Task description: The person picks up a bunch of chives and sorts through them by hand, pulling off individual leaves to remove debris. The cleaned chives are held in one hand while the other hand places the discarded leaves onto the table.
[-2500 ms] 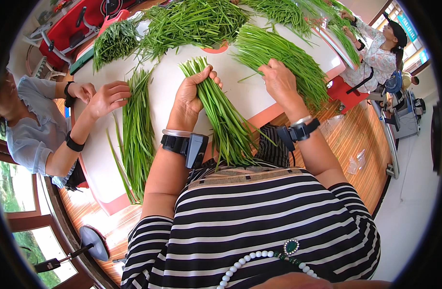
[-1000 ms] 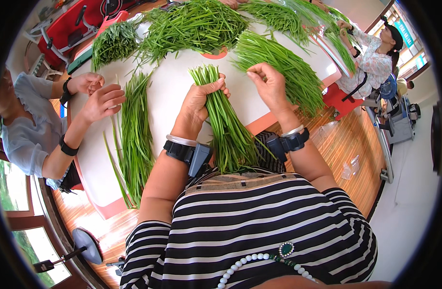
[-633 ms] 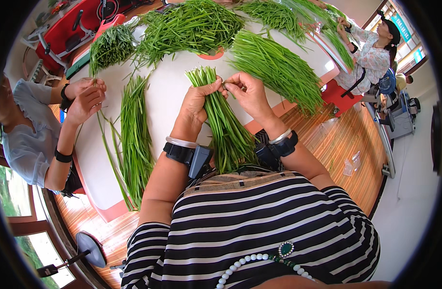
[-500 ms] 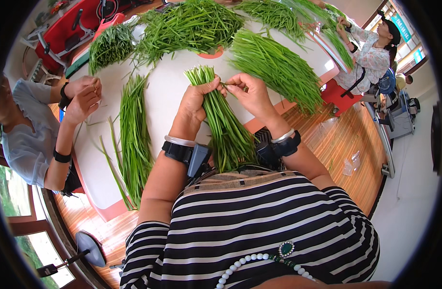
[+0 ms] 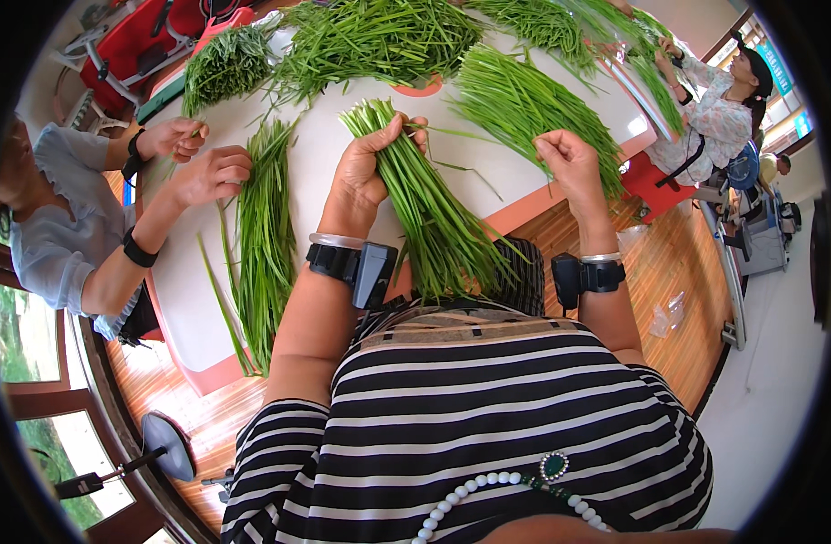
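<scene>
My left hand (image 5: 372, 168) is wrapped round a bunch of green chives (image 5: 434, 213), near its pale cut ends. The leaves fan down toward my lap. To the right, my right hand (image 5: 570, 161) is raised over the table's edge with thumb and fingers pinched together. Whatever it may hold is too small to make out. A thin chive blade stretches from the bunch toward it, and a loose bent blade lies below on the white table (image 5: 329, 118). Right of the bunch rests a large pile of chives (image 5: 538, 109).
Another chive pile (image 5: 266, 236) lies to the left, beside a co-worker's hands (image 5: 212, 168). At the back are a broad heap of chives (image 5: 379, 41) and a darker green bundle (image 5: 225, 68). A second co-worker (image 5: 715, 109) stands at the far right. Clear plastic (image 5: 667, 315) lies on the floor.
My right hand has moved away from the bunch, to the right. My left hand keeps its hold. The left co-worker's nearer hand has moved right, to the left chive pile.
</scene>
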Demonstrator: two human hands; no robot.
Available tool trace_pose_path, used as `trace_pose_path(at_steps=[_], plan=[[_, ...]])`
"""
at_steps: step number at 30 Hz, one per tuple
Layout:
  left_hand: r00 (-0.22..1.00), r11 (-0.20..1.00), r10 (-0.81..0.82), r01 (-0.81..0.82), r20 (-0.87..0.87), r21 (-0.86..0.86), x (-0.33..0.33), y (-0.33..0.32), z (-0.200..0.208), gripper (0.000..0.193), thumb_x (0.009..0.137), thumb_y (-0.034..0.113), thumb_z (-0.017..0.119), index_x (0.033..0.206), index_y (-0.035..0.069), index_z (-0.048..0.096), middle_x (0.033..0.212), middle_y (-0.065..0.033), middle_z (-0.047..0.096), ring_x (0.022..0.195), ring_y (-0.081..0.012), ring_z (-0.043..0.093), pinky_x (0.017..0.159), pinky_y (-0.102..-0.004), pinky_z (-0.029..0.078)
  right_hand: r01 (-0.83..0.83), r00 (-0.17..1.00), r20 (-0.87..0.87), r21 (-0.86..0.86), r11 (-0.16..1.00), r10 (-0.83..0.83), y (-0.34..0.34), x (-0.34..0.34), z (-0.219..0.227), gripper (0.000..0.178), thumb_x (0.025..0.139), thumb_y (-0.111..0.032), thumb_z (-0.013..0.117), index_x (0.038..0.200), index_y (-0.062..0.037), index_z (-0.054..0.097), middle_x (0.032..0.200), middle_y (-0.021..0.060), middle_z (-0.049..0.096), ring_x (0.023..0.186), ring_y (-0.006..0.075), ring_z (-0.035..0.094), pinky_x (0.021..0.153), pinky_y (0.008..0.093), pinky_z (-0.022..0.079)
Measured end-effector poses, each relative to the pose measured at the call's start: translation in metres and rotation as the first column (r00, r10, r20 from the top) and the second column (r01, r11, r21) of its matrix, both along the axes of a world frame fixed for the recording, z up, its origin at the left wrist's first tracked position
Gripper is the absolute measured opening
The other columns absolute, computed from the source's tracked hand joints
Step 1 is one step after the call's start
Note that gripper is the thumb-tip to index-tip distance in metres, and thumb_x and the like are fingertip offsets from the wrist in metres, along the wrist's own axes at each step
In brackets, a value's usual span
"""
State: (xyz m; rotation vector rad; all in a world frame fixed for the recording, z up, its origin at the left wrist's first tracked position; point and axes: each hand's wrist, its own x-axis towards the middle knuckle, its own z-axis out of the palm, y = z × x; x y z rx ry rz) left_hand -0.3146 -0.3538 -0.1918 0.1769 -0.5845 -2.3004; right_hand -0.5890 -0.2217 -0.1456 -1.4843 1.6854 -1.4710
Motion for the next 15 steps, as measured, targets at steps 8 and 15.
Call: trace_pose_path(at_steps=[8, 15], plan=[[1.000, 1.000, -0.008, 0.008, 0.005, 0.017, -0.005, 0.012, 0.007, 0.015, 0.088, 0.013, 0.066, 0.096, 0.001, 0.060, 0.108, -0.0154, 0.064, 0.087, -0.0236, 0.066, 0.081, -0.0372, 0.056, -0.096, 0.931, -0.364, -0.183, 0.978, 0.024, -0.003, 0.074, 0.025, 0.012, 0.083, -0.003, 0.069, 0.094, -0.0033, 0.067, 0.082, 0.0003, 0.062, 0.066, 0.0085, 0.055, 0.059, 0.0229, 0.044], [0.989, 0.998, 0.015, -0.006, 0.148, -0.058, -0.008, 0.018, 0.012, 0.028, 0.087, 0.017, 0.069, 0.108, -0.002, 0.064, 0.095, -0.0102, 0.069, 0.081, -0.0196, 0.067, 0.075, -0.0324, 0.056, -0.272, 0.707, -0.707, -0.254, 0.928, 0.014, -0.025, 0.106, 0.018, 0.021, 0.081, -0.003, 0.070, 0.102, -0.0058, 0.068, 0.091, 0.0043, 0.062, 0.075, 0.0172, 0.061, 0.065, 0.0330, 0.050]])
